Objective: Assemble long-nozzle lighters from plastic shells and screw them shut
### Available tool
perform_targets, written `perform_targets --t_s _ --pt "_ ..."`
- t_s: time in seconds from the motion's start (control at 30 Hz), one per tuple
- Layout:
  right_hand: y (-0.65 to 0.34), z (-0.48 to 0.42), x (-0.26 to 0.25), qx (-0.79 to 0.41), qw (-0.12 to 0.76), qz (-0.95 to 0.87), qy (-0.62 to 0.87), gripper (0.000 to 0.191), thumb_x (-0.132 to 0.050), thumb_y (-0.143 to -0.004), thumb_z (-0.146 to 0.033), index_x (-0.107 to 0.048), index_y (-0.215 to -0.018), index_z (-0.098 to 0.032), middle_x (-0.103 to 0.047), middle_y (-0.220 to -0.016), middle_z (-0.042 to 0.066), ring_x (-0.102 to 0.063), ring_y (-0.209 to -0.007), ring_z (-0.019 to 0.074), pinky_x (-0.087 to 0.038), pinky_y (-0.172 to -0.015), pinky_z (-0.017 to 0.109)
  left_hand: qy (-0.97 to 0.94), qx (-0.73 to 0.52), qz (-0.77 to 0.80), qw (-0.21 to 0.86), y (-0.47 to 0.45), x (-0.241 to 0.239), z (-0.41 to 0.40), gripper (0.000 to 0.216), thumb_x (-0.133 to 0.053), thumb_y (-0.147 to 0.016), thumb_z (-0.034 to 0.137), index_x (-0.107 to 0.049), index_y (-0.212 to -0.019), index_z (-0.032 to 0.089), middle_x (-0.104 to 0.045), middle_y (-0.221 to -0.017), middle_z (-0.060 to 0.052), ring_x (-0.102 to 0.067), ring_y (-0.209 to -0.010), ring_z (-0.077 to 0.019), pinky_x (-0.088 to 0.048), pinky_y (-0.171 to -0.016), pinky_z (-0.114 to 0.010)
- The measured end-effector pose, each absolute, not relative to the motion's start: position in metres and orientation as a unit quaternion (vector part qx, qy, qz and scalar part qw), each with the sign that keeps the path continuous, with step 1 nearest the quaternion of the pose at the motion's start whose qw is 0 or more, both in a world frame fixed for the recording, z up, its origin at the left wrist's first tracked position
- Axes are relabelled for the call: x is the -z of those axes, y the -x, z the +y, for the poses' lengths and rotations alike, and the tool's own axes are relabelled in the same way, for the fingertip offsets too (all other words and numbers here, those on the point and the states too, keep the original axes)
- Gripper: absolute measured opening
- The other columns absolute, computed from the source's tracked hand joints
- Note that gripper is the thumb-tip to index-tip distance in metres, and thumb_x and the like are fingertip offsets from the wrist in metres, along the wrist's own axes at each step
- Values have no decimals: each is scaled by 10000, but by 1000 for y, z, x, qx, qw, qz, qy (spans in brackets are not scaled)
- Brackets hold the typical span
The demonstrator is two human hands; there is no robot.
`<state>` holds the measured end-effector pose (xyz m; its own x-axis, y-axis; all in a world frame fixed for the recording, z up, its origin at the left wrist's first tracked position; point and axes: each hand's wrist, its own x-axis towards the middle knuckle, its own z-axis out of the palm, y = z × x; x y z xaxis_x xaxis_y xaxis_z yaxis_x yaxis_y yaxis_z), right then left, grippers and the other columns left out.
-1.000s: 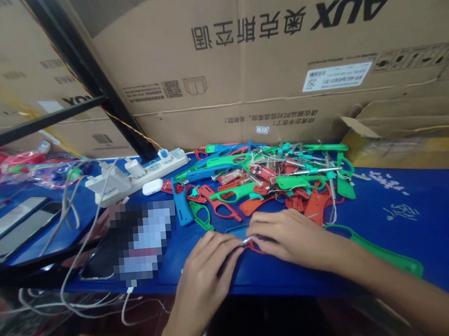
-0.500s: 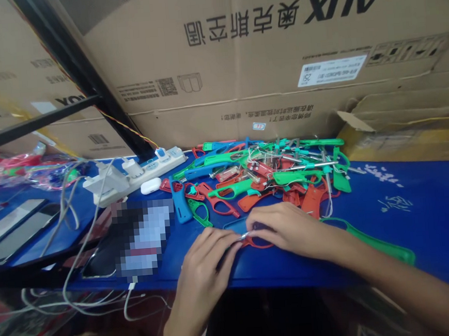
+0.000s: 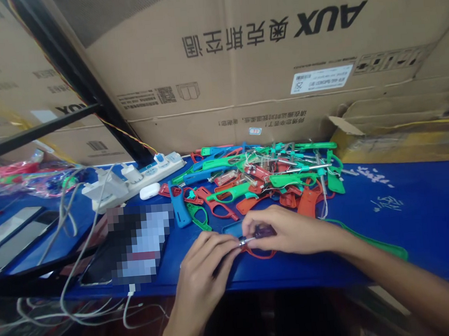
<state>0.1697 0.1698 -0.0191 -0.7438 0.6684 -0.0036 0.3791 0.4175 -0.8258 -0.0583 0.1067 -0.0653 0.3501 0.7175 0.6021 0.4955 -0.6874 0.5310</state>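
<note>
In the head view my right hand is closed around a small screwdriver with a dark purple handle. Its metal shaft points left toward my left hand, whose thumb and fingers pinch a small silver metal part. The fingers cover most of that part. Beneath the hands, a red plastic lighter shell with a loop and a blue shell piece lie on the blue table. To the right, partly behind my right forearm, rests a long green shell.
Behind the hands lies a heap of red, green and blue lighter parts with metal tubes. White bits and thin wire-like pieces are scattered on the right. A phone, power strip and cables stand left; cardboard boxes rise behind.
The camera view has shifted slightly. My right hand has turned a little, so the purple handle and shaft show more plainly. My left hand keeps its pinch on the metal part.
</note>
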Motion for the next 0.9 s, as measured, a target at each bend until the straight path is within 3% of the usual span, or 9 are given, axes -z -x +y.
perform_targets --t_s 0.13,0.3,0.43,0.5,0.73,0.9 --pt "-172 172 15 -580 121 -758 272 116 -580 -977 -260 -618 -1049 -177 -746 -932 30 -644 -745 119 -496 -695 263 -808 -440 365 142 59 64 107 197 -678 -925 79 -729 -1059 214 -755 -999 -58 -667 -916 -187 -550 -811 -339" --pt "-174 178 11 -623 121 -728 258 163 -601 -979 -300 -671 -963 -154 -729 -899 28 -657 -838 123 -497 -798 279 -809 -433 365 154 60 63 105 165 -662 -948 125 -735 -1058 223 -762 -998 -70 -682 -911 -202 -560 -813 -360" --pt "-176 182 18 -655 109 -698 269 186 -654 -950 -325 -683 -1025 -157 -732 -879 14 -563 -653 83 -434 -615 236 -808 -439 362 153 59 61 105 175 -665 -939 104 -735 -1051 219 -763 -993 -66 -681 -903 -199 -562 -801 -353" --pt "-176 183 22 -657 117 -687 289 197 -702 -912 -323 -695 -1027 -164 -726 -877 6 -546 -637 79 -426 -604 237 -809 -441 358 150 59 61 105 180 -667 -936 98 -735 -1049 220 -761 -988 -61 -678 -894 -194 -562 -789 -346" --pt "-173 182 25 -624 142 -701 315 168 -745 -857 -274 -701 -976 -164 -697 -878 0 -626 -795 125 -488 -763 292 -815 -423 367 150 59 65 105 176 -648 -955 107 -710 -1076 219 -745 -1004 -65 -659 -920 -196 -550 -817 -359" --pt "-176 183 24 -426 182 -808 363 156 -741 -895 -333 -698 -923 -186 -671 -822 -17 -599 -761 136 -453 -709 282 -820 -396 392 129 59 69 108 180 -636 -964 109 -693 -1100 210 -738 -1026 -69 -633 -938 -208 -536 -835 -370"
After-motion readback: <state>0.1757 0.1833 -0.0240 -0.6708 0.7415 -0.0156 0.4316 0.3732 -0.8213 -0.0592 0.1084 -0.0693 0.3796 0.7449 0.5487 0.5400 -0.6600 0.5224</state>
